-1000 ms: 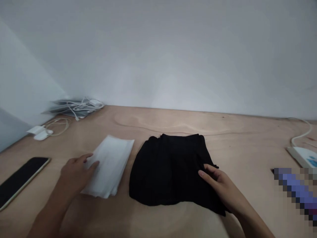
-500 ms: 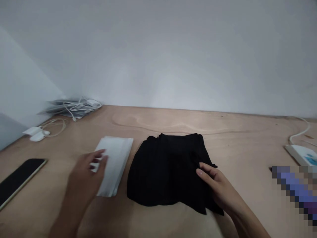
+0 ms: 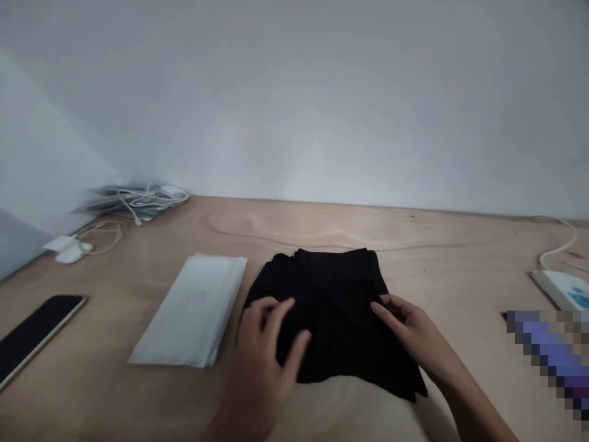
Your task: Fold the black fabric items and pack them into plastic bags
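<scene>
Black garments (image 3: 335, 319), layered into a flat pile, lie on the wooden table; their exact kind cannot be made out. My right hand (image 3: 402, 316) pinches the right edge of the pile between thumb and fingers. Over the left part of the cloth is my left hand (image 3: 271, 344), slightly blurred, its thumb and fingers apart and nothing in them. Whether it touches the fabric I cannot tell. To the left of the pile rests a stack of thin white translucent sleeves (image 3: 188, 313).
A phone (image 3: 37, 331) lies at the left. White cables (image 3: 151, 196) sit on grey packaging in the back left corner, with a white charger (image 3: 69, 245) in front. A white device (image 3: 564, 285) with a cord and a pixelated object (image 3: 547, 350) are at the right.
My left hand has moved right, from above the white sleeves to over the black garments. The lower right corner of the cloth has shifted slightly right, with my right hand still at its edge.
</scene>
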`<move>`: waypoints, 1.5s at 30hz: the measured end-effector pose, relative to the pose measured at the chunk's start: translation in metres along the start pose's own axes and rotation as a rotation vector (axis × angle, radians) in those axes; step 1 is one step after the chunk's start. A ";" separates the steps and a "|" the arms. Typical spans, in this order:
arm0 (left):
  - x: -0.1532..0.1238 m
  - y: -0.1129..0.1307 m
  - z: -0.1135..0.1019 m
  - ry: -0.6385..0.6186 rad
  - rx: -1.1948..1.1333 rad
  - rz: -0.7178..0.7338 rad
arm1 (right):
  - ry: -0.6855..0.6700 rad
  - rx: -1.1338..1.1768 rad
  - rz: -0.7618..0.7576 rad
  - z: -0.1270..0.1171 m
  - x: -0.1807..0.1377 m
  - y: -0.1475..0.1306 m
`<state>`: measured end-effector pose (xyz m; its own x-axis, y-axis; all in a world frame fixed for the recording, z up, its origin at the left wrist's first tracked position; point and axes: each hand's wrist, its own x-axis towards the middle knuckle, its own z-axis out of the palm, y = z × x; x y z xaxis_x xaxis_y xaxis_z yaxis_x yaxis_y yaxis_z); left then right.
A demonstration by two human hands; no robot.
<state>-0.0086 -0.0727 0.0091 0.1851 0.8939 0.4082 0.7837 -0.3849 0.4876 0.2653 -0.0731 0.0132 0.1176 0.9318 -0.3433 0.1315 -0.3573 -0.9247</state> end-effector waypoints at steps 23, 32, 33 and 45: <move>0.133 -0.063 -0.021 -0.278 0.045 -0.101 | 0.307 -0.552 -0.296 -0.059 0.106 -0.008; 0.158 -0.059 -0.024 -0.394 -0.085 0.160 | 0.251 -0.455 -0.473 -0.061 0.093 -0.033; 0.150 -0.054 -0.040 -0.420 -0.112 0.187 | 0.201 -0.414 -0.472 -0.067 0.080 -0.035; 0.047 -0.024 -0.041 -0.592 -0.048 0.311 | -0.248 -0.771 -0.564 -0.038 -0.019 0.017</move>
<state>-0.0432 -0.0308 0.0479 0.7029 0.7096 0.0497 0.6165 -0.6425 0.4551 0.3032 -0.0991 0.0103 -0.3577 0.9338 0.0087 0.7207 0.2820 -0.6333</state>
